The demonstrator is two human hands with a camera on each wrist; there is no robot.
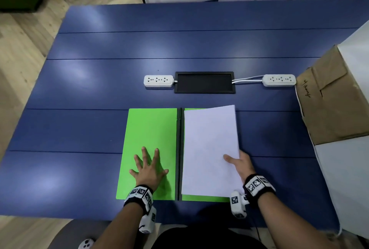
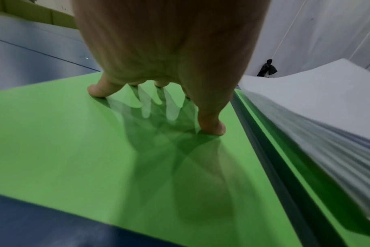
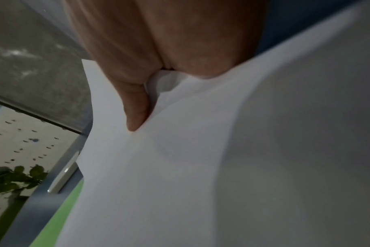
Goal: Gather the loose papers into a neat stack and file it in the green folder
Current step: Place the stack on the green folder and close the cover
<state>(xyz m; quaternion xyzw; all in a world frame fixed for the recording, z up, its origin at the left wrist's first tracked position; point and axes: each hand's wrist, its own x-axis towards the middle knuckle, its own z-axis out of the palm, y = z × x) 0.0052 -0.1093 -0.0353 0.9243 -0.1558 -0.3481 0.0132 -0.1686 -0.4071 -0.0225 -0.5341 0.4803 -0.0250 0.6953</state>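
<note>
The green folder [image 1: 151, 129] lies open on the blue table, its dark spine [image 1: 179, 149] running down the middle. My left hand [image 1: 148, 166] presses flat on the folder's left half [image 2: 53, 133] with fingers spread. My right hand [image 1: 238, 162] pinches the white paper stack [image 1: 209, 149] at its right edge, thumb on top. The stack hangs tilted over the folder's right half, and only a green strip [image 1: 203, 198] shows below it. In the right wrist view the thumb [image 3: 135, 107] dents the paper [image 3: 201, 167]. In the left wrist view the stack's fanned edge [image 2: 327, 133] shows beside the spine.
Two white power strips [image 1: 158, 80] [image 1: 279, 80] flank a black cable hatch [image 1: 204, 82] beyond the folder. A brown cardboard box [image 1: 335, 97] on a white surface stands at the table's right edge. Wooden floor lies to the left.
</note>
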